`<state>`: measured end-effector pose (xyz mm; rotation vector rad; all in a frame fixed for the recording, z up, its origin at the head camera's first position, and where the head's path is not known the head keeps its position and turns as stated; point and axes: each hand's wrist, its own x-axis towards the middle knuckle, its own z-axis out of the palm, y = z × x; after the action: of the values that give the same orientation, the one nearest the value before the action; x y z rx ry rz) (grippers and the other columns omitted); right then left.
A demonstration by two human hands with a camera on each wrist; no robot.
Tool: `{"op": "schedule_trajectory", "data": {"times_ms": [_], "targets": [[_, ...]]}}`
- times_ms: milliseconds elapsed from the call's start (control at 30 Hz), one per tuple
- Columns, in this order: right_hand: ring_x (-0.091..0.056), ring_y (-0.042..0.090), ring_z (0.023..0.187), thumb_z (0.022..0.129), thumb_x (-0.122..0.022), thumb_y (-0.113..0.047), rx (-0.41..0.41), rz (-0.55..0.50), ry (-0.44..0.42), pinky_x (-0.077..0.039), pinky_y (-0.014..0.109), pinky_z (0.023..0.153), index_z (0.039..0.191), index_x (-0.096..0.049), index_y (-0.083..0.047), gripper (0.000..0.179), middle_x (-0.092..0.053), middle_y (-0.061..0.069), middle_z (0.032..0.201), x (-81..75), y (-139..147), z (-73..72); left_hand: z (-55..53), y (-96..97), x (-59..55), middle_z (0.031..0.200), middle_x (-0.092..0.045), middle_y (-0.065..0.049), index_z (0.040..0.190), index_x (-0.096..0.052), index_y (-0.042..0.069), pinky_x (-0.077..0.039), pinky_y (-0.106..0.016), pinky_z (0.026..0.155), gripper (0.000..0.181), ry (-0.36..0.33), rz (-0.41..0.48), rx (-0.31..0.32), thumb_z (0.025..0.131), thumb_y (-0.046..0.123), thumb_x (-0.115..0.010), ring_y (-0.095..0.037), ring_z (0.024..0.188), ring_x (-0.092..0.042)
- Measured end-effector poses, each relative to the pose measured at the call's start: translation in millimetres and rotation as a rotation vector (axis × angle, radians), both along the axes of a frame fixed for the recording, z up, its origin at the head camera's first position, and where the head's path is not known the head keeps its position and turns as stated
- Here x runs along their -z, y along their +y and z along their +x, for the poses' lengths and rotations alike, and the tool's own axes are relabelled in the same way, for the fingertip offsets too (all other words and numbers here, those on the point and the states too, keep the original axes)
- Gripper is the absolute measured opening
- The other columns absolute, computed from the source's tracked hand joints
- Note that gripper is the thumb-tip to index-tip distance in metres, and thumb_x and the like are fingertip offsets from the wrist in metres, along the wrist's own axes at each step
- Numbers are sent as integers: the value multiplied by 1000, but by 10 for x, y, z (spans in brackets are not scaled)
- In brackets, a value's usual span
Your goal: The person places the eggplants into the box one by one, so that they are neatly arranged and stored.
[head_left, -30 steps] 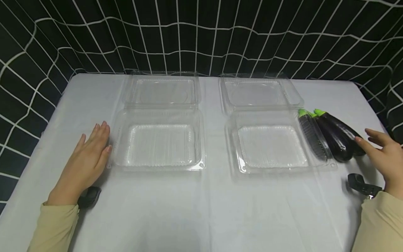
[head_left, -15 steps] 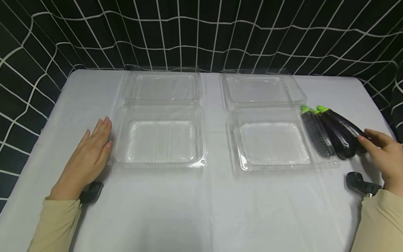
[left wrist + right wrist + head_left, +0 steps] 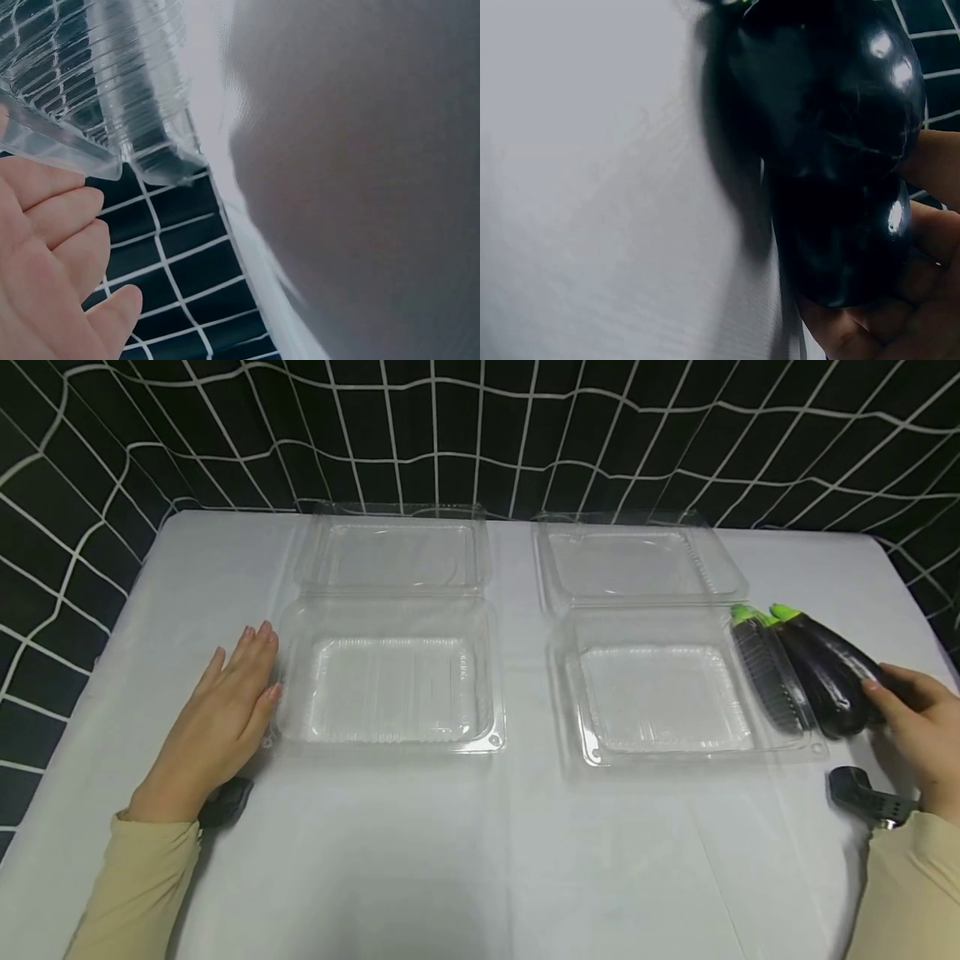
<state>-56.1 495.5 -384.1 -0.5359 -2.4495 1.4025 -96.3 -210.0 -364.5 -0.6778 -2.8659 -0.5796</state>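
Observation:
Two clear plastic clamshell containers lie with lids folded back, the left container [image 3: 390, 693] and the right container [image 3: 663, 702]. Beside the right one's outer wall lie glossy dark eggplants with green caps; the inner eggplant [image 3: 817, 685] sits nearer the wall, partly seen through it. My right hand [image 3: 926, 727] grips the blunt end of the outer eggplant [image 3: 840, 643] between thumb and fingers; the right wrist view shows fingers [image 3: 930, 232] around that end. With fingers extended, my left hand [image 3: 213, 727] is beside the left container's outer edge, also shown in the left wrist view.
A white-covered table [image 3: 420, 852] carries everything. Behind and along the sides hangs a black backdrop with a white grid net [image 3: 495, 435]. Black wrist devices, such as the right strap [image 3: 862, 793], sit at both wrists.
My right hand has moved in on the outer eggplant and its thumb and fingers have closed on the blunt end. The left hand keeps its place beside the container. The head view has shifted slightly.

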Motion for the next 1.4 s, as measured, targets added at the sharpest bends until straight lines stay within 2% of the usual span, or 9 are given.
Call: {"op": "schedule_trajectory", "data": {"times_ms": [200, 433, 667, 733, 1067, 1200, 1400], "targets": [[-49, -13, 74, 93, -58, -11, 56, -19, -18, -38, -1, 61, 101, -55, -39, 30, -53, -31, 83, 19, -24, 1, -8, 1, -1, 150, -26, -21, 144, -27, -7, -10, -47, 115, 53, 10, 4, -1, 101, 20, -40, -31, 140, -21], [-49, -12, 76, 93, -58, -12, 77, -89, -16, -36, 0, 64, 93, -55, -40, 28, -54, -29, 83, 22, -70, 16, -17, 3, -3, 150, -27, -21, 144, -28, -8, -11, -47, 115, 53, 15, 9, 8, 100, 18, -42, -30, 140, -21], [-54, -7, 75, 90, -62, -6, 106, -341, 88, -41, 1, 63, 94, -63, -29, 23, -61, -19, 85, 67, -71, 34, -33, 17, -4, 150, -27, -21, 144, -27, -8, -11, -47, 115, 53, 16, 9, 17, 100, 18, -43, -30, 140, -21], [-55, -6, 74, 90, -62, -5, 107, -378, 111, -42, 1, 62, 95, -64, -27, 23, -62, -18, 85, 78, -69, 25, -30, 18, -3, 150, -26, -20, 144, -27, -8, -10, -47, 115, 53, 15, 6, 13, 100, 18, -43, -30, 140, -21], [-54, -5, 73, 86, -68, -7, 157, -341, 94, -42, 2, 59, 93, -65, -28, 23, -61, -17, 85, 72, -89, -27, -12, -5, 2, 150, -26, -21, 144, -28, -7, -10, -46, 115, 53, 15, 0, 1, 100, 19, -42, -31, 140, -22], [-55, -3, 72, 85, -68, -3, 159, -400, 131, -43, 3, 57, 93, -68, -25, 23, -63, -14, 85, 72, -103, -25, -10, -3, 3, 150, -27, -20, 144, -28, -7, -11, -47, 115, 53, 14, 3, 2, 100, 20, -42, -30, 140, -22], [-55, 1, 76, 82, -72, -1, 257, -496, 176, -44, 5, 59, 97, -68, -20, 24, -62, -8, 90, 52, -126, -19, -16, 5, 9, 149, -28, -20, 144, -28, -7, -9, -45, 116, 53, 16, 11, 7, 99, 17, -44, -29, 140, -22]]}}
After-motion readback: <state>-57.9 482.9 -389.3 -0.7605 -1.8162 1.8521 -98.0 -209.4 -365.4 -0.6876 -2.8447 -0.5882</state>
